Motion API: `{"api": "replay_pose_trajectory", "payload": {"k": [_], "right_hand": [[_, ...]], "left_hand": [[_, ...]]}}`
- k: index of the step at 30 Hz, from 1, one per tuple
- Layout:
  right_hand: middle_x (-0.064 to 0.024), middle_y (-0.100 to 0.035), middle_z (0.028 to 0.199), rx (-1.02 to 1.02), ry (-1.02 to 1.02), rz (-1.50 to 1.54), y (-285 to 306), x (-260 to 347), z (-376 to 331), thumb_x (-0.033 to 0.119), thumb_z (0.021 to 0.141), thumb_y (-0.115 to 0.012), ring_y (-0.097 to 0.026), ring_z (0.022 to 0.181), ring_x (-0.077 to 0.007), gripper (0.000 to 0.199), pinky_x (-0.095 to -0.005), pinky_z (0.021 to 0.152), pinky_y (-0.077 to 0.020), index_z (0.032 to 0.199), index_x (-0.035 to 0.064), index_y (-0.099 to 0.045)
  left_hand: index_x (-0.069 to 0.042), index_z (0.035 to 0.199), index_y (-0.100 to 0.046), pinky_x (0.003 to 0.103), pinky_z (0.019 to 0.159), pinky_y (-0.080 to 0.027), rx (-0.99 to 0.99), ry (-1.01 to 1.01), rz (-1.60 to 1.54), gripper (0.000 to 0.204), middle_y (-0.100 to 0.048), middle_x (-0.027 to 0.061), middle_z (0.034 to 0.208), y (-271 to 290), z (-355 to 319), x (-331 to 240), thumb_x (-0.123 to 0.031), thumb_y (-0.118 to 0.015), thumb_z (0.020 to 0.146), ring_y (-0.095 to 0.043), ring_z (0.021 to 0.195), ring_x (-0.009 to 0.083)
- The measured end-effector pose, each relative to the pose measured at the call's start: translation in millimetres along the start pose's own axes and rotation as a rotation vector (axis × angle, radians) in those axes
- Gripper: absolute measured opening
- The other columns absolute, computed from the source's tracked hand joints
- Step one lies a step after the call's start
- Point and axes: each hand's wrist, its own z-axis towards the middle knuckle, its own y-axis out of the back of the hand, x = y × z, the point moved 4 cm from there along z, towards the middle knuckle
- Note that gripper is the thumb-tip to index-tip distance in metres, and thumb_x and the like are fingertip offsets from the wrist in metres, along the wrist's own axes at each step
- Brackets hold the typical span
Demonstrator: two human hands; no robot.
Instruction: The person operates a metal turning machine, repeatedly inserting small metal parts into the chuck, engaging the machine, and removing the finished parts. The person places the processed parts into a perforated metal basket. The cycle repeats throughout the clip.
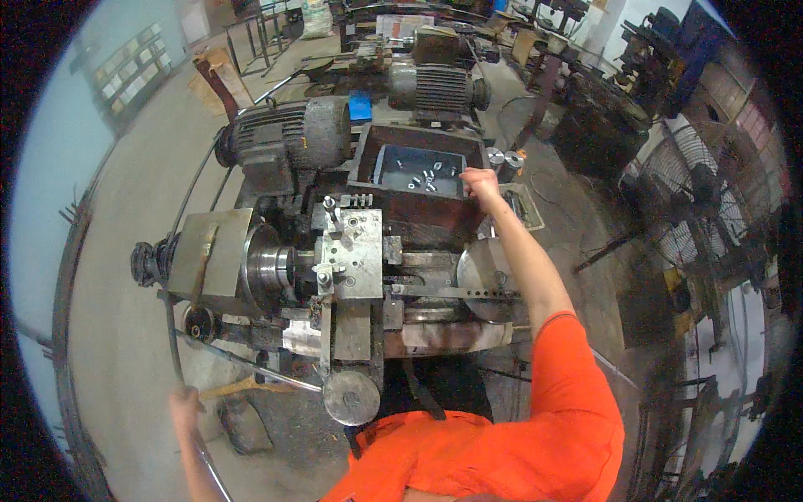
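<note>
Head view, looking down over a metal-turning machine point(393, 259)
At lower left, left hand point(186, 408), blurred, with fingers curled beside a long dark rod point(174, 347); cannot tell whether gripping it
Near that hand, a pale wooden stick point(238, 387), roughly level
Further up, right hand point(481, 186) at the right rim of a dark box point(425, 211), with fingers curled closed; cannot tell of anything inside them
Inside the box, a blue-grey tray point(397, 177); in the tray, small shiny metal parts point(431, 178), scattered, mostly toward the middle
Left of the box, a big ribbed motor point(293, 134); beyond it, near the box's back edge, a bright blue object point(360, 106)
In front of the box, a pale metal block point(355, 251) with holes and bolts on top; left of the block, a round spindle head point(266, 263)
Nearest the body, a round metal disc point(351, 398); under the right forearm, a larger wheel point(481, 272)
Right of the box, just past the right hand, short metal cylinders point(513, 159)
Off to the right, a wire-caged fan point(694, 192)
</note>
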Motion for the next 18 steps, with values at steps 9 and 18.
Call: {"api": "replay_pose_trajectory", "payload": {"k": [9,18], "right_hand": [[-0.0065,-0.067,0.084,0.025,0.186,-0.229,148.3,48.1,-169.9,0.012,0.062,-0.049,-0.056,0.066,-0.0111,0.035,-0.0225,0.052,-0.0407,0.087,-0.0029,-0.068],[-0.007,-0.062,0.065,-0.316,-0.295,-0.244,319.7,-44.6,-383.7,0.005,0.068,-0.052,-0.053,0.056,-0.0084,0.033,-0.0207,0.053,-0.0417,0.097,-0.005,-0.064]], "left_hand": [[0.004,0.092,-0.054,0.031,0.04,-0.047,-0.13,-0.22,-0.188,0.025,-0.052,0.0068,0.057,6.5,44.8,73.4,-0.016,-0.063,0.079,-0.052,0.042,0.0161],[0.003,0.095,-0.053,0.029,0.039,-0.037,0.162,0.068,-0.303,0.035,-0.048,0.005,0.052,29.1,77.3,109.0,-0.023,-0.068,0.077,-0.046,0.042,0.0144]]}}
